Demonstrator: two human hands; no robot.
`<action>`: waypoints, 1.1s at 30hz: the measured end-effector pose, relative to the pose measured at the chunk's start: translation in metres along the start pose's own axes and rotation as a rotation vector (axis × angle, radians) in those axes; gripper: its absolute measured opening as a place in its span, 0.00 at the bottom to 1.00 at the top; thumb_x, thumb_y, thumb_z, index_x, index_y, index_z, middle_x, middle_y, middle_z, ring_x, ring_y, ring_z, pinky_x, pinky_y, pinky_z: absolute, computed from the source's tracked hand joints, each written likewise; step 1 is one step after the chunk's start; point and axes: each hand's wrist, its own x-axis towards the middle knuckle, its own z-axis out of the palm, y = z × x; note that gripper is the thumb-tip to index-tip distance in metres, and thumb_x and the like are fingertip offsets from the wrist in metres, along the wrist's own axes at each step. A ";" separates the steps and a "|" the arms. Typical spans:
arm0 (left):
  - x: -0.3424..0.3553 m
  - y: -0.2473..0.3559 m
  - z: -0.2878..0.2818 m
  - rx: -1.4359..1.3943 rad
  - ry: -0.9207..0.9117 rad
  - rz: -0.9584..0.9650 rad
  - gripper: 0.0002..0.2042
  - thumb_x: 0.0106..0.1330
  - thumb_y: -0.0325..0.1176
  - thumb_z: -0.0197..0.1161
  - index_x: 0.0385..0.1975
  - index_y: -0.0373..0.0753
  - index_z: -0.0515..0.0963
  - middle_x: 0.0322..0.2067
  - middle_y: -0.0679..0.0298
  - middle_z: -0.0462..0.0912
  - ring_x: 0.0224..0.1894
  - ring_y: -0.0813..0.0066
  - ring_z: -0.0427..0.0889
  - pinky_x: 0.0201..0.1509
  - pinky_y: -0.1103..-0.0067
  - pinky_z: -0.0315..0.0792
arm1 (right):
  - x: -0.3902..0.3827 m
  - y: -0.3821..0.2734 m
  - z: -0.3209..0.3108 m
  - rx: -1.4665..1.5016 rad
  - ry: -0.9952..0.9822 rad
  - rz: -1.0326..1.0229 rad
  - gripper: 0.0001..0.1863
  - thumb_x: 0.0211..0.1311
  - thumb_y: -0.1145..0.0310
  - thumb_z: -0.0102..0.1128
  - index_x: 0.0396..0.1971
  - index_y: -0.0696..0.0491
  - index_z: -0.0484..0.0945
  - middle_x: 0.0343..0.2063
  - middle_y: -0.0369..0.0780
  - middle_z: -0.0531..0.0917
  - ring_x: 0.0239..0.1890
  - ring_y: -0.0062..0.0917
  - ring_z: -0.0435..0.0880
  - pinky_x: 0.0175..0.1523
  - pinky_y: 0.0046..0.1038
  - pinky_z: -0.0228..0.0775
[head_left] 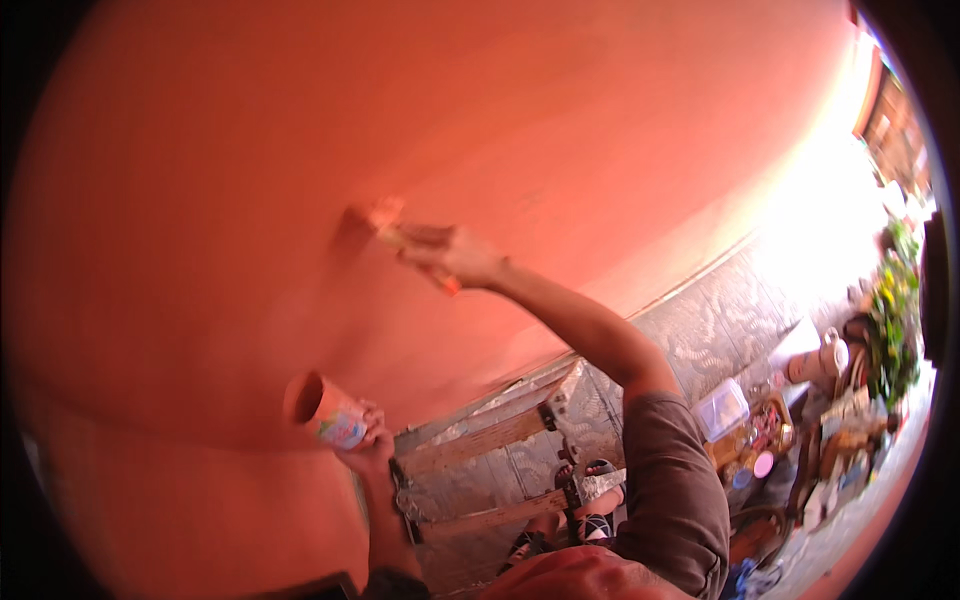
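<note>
My right hand is closed around a paintbrush, whose head is at the orange-red wall. Motion blurs the brush, so I cannot tell exactly how its bristles meet the surface. Lower down and to the left, my left hand wraps round a tub with a printed, coloured label. The tub is tilted, its mouth toward the wall, and its inside looks orange; how much paint it holds is hidden.
Wooden ladder rungs stand close below me, over a grey patterned floor. To the right are a clear plastic box, a jug-like container, assorted household items and green plants. Bright light washes out the far right.
</note>
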 end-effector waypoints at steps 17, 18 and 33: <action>-0.064 0.008 0.019 -0.002 0.178 0.308 0.35 0.64 0.59 0.58 0.62 0.36 0.68 0.52 0.50 0.75 0.44 0.59 0.74 0.31 0.80 0.77 | -0.041 0.066 -0.047 -0.235 0.433 0.536 0.21 0.74 0.74 0.49 0.65 0.57 0.72 0.54 0.41 0.82 0.42 0.17 0.83 0.37 0.20 0.75; -0.066 -0.001 0.026 -0.023 0.184 0.328 0.34 0.65 0.58 0.57 0.62 0.36 0.68 0.52 0.50 0.75 0.44 0.59 0.74 0.31 0.80 0.77 | -0.017 0.038 -0.034 -0.261 0.336 0.472 0.18 0.72 0.73 0.52 0.59 0.57 0.75 0.46 0.41 0.82 0.37 0.20 0.83 0.34 0.22 0.74; -0.108 0.032 0.034 0.031 0.176 0.435 0.33 0.60 0.52 0.63 0.61 0.36 0.70 0.54 0.50 0.73 0.45 0.60 0.74 0.30 0.82 0.75 | 0.075 -0.030 0.024 0.068 0.103 0.121 0.12 0.61 0.76 0.56 0.45 0.55 0.81 0.26 0.41 0.84 0.18 0.28 0.78 0.24 0.32 0.70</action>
